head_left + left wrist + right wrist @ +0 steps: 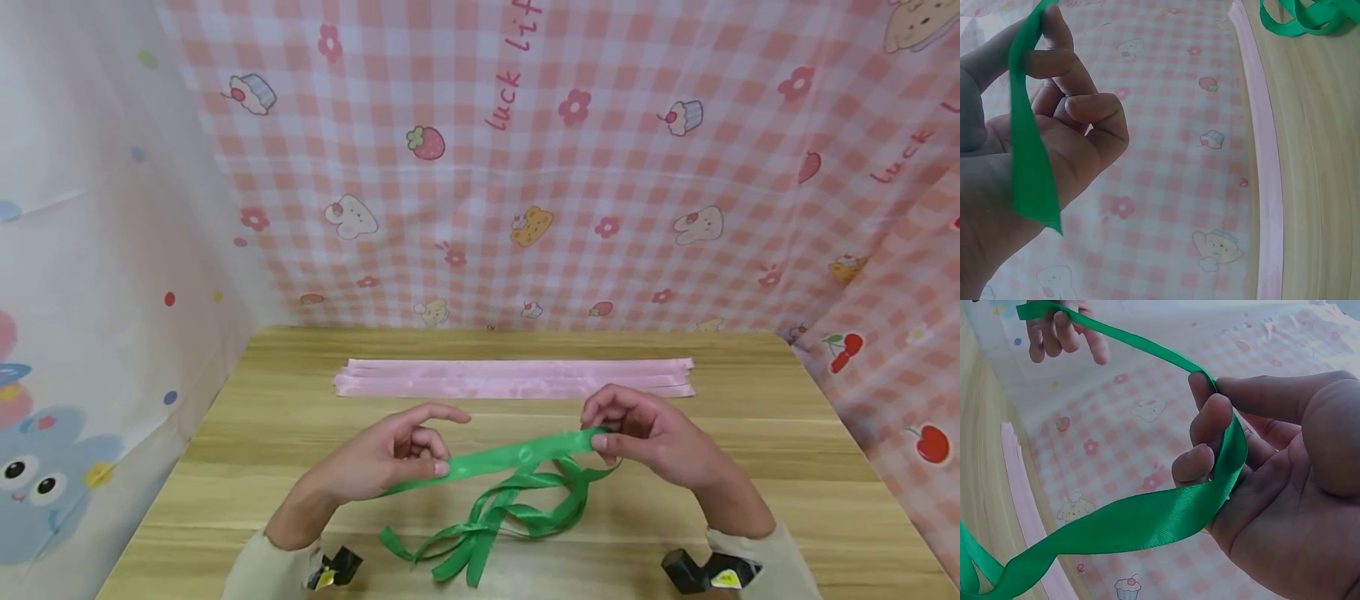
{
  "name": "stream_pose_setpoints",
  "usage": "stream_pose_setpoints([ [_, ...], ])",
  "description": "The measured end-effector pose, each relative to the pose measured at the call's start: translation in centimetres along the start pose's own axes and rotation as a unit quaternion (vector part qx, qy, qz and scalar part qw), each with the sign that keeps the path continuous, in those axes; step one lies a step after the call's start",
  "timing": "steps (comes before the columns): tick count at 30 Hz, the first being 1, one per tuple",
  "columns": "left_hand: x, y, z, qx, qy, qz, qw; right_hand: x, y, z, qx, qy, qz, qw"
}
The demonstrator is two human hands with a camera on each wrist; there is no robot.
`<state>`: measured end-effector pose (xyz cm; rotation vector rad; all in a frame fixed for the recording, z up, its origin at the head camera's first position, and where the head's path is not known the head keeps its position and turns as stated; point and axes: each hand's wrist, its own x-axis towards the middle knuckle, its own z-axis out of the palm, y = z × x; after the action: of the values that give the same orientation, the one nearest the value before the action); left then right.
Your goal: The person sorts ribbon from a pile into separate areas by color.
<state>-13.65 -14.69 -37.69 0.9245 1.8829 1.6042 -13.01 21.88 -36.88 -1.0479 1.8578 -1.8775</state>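
Note:
A green satin ribbon (517, 455) is stretched between my two hands, slanting up toward the right. My left hand (401, 450) pinches it near one end between thumb and a finger, index finger reaching out. In the left wrist view the short free end of the ribbon (1034, 169) hangs down past the palm. My right hand (648, 433) pinches the other end of the stretch with thumb and fingertips. From there, in the right wrist view, the ribbon (1141, 519) curves down across the palm. More green ribbon (543, 512) lies in loose loops on the table below.
Several pink ribbon strips (510, 379) lie flat, side by side, across the back of the wooden table (277, 425). A pink checked cloth (480, 183) hangs behind it, and a white printed cloth (97, 250) hangs on the left.

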Motion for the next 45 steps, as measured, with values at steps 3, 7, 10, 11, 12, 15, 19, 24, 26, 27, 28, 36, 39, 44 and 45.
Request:
stream_pose_setpoints([
  [3, -0.2, -0.1, -0.2, 0.002, -0.003, 0.0, 1.0, 0.1, 0.0, 0.1, 0.009, -0.008, 0.002, 1.0],
  [7, -0.7, -0.2, -1.1, 0.008, -0.003, 0.001, 1.0, 0.0, 0.3, -0.4, -0.001, -0.012, 0.003, 1.0],
  [10, -1.4, -0.6, -2.3, 0.001, -0.001, -0.004, 1.0, -0.4, 0.4, -1.3, -0.016, -0.005, 0.016, 1.0],
  [11, -1.7, -0.7, -2.8, -0.003, 0.005, -0.008, 1.0, -0.6, 0.4, -1.7, -0.019, -0.002, 0.021, 1.0],
  [12, -2.0, -0.9, -3.3, -0.005, 0.012, -0.011, 0.9999, -0.8, 0.4, -2.1, -0.019, 0.0, 0.026, 0.999],
  [15, -3.2, -1.2, -4.8, 0.004, 0.051, -0.017, 0.9986, -1.8, 0.2, -3.5, -0.024, 0.005, 0.028, 0.999],
  [19, -5.0, -1.4, -6.4, 0.013, 0.105, -0.029, 0.9939, -3.5, -0.3, -5.3, -0.055, 0.028, 0.032, 0.998],
  [24, -6.8, -1.8, -7.5, 0.024, 0.125, -0.053, 0.9904, -5.7, -0.8, -7.1, -0.117, 0.081, 0.087, 0.986],
  [26, -7.2, -2.1, -7.8, 0.031, 0.123, -0.063, 0.99, -6.4, -0.6, -7.7, -0.12, 0.095, 0.099, 0.983],
  [27, -7.3, -2.3, -7.8, 0.033, 0.123, -0.072, 0.9892, -6.7, -0.4, -8.0, -0.115, 0.1, 0.101, 0.983],
  [28, -7.4, -2.5, -7.9, 0.035, 0.125, -0.08, 0.9883, -7.0, -0.1, -8.4, -0.107, 0.103, 0.1, 0.984],
  [36, -7.7, -5.5, -9.1, 0.054, 0.172, -0.138, 0.9738, -9.1, 3.2, -10.8, -0.092, 0.149, 0.159, 0.972],
  [39, -7.7, -6.7, -9.5, 0.055, 0.186, -0.152, 0.9691, -9.8, 4.5, -11.6, -0.077, 0.173, 0.186, 0.964],
  [44, -8.0, -8.3, -10.2, 0.052, 0.227, -0.18, 0.9558, -10.8, 6.5, -12.6, -0.06, 0.211, 0.228, 0.949],
  [45, -8.0, -8.6, -10.3, 0.053, 0.235, -0.185, 0.9527, -11.0, 6.8, -12.7, -0.063, 0.218, 0.233, 0.946],
])
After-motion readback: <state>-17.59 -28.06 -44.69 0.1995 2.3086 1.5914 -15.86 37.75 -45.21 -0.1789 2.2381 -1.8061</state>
